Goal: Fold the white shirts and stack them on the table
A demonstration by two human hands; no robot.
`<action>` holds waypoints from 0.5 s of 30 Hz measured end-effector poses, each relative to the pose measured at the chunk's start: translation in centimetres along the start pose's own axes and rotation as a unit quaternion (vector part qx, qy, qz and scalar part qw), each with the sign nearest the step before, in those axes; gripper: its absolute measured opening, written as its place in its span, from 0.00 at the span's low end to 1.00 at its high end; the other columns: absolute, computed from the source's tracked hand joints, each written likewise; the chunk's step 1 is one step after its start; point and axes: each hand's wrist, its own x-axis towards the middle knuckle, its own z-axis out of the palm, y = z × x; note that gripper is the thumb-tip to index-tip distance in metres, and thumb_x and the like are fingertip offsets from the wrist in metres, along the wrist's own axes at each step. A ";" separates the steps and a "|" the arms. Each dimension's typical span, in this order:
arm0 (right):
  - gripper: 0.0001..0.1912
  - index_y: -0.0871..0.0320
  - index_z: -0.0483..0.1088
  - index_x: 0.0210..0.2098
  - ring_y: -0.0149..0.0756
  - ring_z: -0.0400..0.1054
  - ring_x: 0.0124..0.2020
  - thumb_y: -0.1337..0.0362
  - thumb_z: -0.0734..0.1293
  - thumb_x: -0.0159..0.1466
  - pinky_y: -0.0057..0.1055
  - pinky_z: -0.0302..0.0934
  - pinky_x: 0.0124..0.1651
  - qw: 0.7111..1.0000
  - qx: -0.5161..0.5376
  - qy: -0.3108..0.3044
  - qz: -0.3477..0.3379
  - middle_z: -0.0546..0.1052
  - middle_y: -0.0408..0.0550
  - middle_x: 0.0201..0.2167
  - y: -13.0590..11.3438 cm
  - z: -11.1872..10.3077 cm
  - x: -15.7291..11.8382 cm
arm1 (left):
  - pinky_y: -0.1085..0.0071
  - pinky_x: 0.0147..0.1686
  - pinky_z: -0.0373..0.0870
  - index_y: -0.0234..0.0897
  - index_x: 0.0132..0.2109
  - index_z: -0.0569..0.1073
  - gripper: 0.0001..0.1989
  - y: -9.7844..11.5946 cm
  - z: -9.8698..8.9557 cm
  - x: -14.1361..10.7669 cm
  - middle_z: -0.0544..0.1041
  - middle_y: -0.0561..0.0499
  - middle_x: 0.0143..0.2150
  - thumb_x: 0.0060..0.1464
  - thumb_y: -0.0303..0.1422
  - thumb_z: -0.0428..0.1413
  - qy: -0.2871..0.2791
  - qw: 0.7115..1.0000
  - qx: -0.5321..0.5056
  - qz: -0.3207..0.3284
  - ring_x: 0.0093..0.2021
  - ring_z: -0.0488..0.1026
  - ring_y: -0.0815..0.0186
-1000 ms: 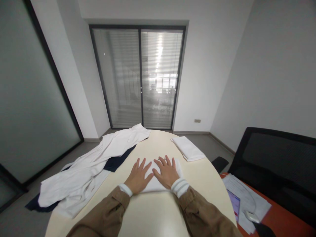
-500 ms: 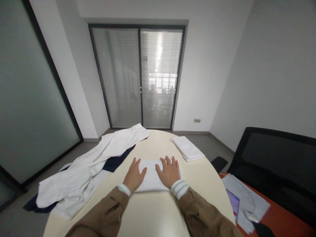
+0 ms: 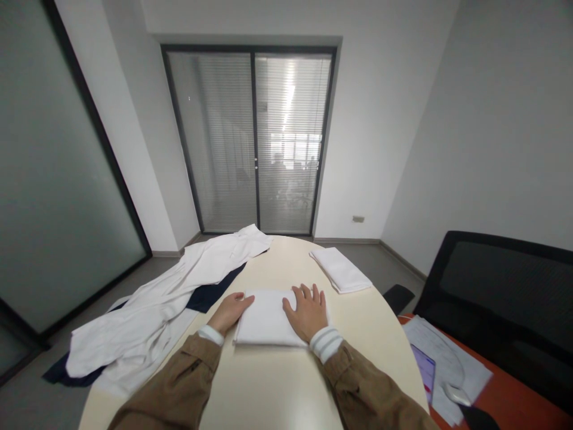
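Note:
A white cloth folded into a flat rectangle [image 3: 268, 322] lies on the round cream table in front of me. My left hand [image 3: 229, 312] is at its left edge, thumb on the top face and fingers closed around the side, their tips partly hidden. On the right part of the cloth rests my right hand [image 3: 308, 313], flat with fingers spread. Beyond it, towards the right rim, sits another folded white cloth [image 3: 341, 270].
Loose white garments [image 3: 179, 292] lie heaped along the table's [image 3: 268, 394] left side, over dark navy fabric [image 3: 217, 289], partly hanging off the edge. At right stand a black mesh chair [image 3: 501, 304] and a red surface holding papers [image 3: 465, 352], a phone [image 3: 423, 370] and a white mouse [image 3: 456, 394].
My left hand has slid left from the top of the folded cloth to its left edge, its fingers drawing together. My right hand stays in place on the cloth.

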 end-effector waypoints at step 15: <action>0.33 0.54 0.62 0.64 0.59 0.34 0.72 0.44 0.55 0.66 0.60 0.29 0.68 0.998 0.026 0.017 0.056 0.49 0.52 0.72 0.3 -0.1 0.5 | 0.58 0.64 0.60 0.37 0.67 0.61 0.39 -0.8 2.1 -0.6 0.66 0.39 0.65 0.49 0.33 0.63 -0.065 0.978 0.019 0.198 0.65 0.64 0.54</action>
